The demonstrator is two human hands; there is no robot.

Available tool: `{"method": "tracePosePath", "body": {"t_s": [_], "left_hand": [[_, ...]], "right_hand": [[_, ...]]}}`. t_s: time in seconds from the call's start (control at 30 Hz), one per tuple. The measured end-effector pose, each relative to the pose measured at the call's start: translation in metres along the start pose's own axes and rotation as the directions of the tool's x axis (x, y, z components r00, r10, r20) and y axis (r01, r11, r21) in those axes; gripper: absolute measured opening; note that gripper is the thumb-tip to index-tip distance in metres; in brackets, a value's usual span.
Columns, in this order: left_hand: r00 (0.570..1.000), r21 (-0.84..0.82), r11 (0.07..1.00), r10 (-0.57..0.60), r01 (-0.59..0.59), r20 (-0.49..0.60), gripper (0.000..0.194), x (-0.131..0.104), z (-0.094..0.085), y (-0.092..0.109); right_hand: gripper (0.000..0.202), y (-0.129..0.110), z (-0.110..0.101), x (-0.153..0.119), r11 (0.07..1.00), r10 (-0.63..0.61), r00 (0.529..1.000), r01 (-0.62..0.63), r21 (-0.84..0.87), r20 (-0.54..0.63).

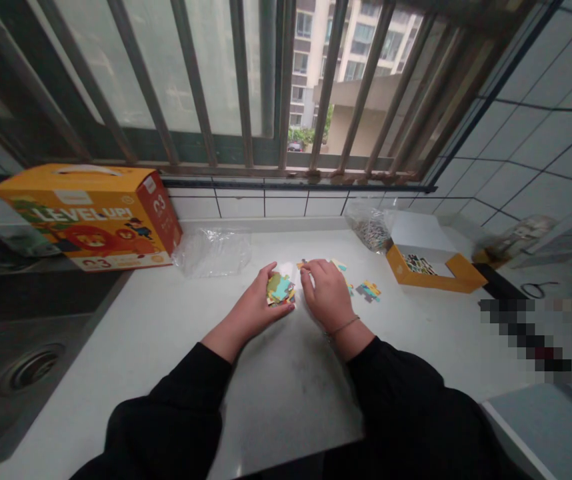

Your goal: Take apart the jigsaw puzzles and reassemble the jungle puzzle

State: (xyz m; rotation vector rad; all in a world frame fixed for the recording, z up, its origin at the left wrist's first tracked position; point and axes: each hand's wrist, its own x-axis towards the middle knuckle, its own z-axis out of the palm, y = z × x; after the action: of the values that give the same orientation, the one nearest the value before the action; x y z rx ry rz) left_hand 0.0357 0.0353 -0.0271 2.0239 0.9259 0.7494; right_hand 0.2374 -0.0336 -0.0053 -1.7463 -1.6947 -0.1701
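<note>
Colourful jigsaw puzzle pieces (280, 288) are stacked in my left hand (256, 303), whose thumb and fingers curl round them just above the white counter. Close beside it on the right, my right hand (330, 293) is bent down with its fingers pinched together near the counter. A small bit of a puzzle piece shows at those fingertips, though most of it is hidden. More puzzle pieces (369, 291) lie right of my right hand, and some are partly covered by it.
A yellow "LEVEL UP!" box (91, 220) stands at the back left, beside a clear plastic wrapper (213, 253). An open yellow box (431, 267) with pieces inside sits to the right, near a clear bag (373, 227). At far left is a sink (31, 367); a barred window (241, 87) faces me.
</note>
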Motion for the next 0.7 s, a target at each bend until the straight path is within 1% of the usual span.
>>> {"method": "tracePosePath", "body": {"t_s": [0.07,0.1,0.13,0.17,0.23,0.27,0.3,0.37,0.5,0.6,0.7], "left_hand": [[1.000,-0.011,1.000,-0.021,0.021,-0.005,0.111,0.001,0.000,0.000],[1.000,-0.016,1.000,-0.025,0.025,-0.010,0.110,0.001,0.000,0.001],[1.000,-0.024,0.999,-0.021,0.020,-0.015,0.109,0.001,-0.001,0.001],[1.000,-0.034,0.999,-0.015,0.015,-0.020,0.107,0.001,-0.002,0.002],[1.000,-0.047,0.999,-0.014,0.013,-0.018,0.103,0.001,-0.004,0.003],[1.000,-0.046,0.999,-0.021,0.021,-0.009,0.103,0.001,-0.005,0.003],[0.999,-0.039,0.999,-0.034,0.035,0.005,0.104,0.000,-0.006,0.003],[0.998,-0.024,0.998,-0.055,0.056,0.044,0.106,0.000,-0.009,0.004],[0.991,-0.026,0.999,-0.018,0.022,0.134,0.102,-0.003,-0.014,0.010],[0.985,-0.009,1.000,0.003,-0.002,0.170,0.102,-0.005,-0.015,0.013],[0.982,-0.002,1.000,0.015,-0.015,0.188,0.100,-0.005,-0.015,0.012]], "right_hand": [[0.026,-0.015,0.013,0.014,0.984,0.005,0.999,0.001,0.176,-0.038],[0.024,-0.019,0.019,0.018,0.968,-0.013,1.000,0.019,0.252,-0.027],[0.023,-0.023,0.023,0.021,0.948,-0.051,0.999,0.048,0.314,0.001],[0.026,-0.024,0.026,0.021,0.927,-0.108,0.993,0.085,0.365,0.042],[0.042,-0.022,0.029,0.018,0.887,-0.219,0.967,0.140,0.441,0.132],[0.051,-0.019,0.029,0.016,0.874,-0.247,0.954,0.144,0.465,0.170],[0.056,-0.015,0.028,0.013,0.869,-0.251,0.947,0.130,0.478,0.200],[0.058,-0.007,0.027,0.010,0.880,-0.199,0.953,0.071,0.469,0.229],[0.043,0.001,0.026,0.011,0.909,-0.071,0.973,-0.027,0.416,0.218],[0.030,0.001,0.025,0.013,0.909,-0.035,0.975,-0.061,0.413,0.221],[0.026,0.000,0.023,0.014,0.905,-0.005,0.974,-0.091,0.416,0.226]]}}
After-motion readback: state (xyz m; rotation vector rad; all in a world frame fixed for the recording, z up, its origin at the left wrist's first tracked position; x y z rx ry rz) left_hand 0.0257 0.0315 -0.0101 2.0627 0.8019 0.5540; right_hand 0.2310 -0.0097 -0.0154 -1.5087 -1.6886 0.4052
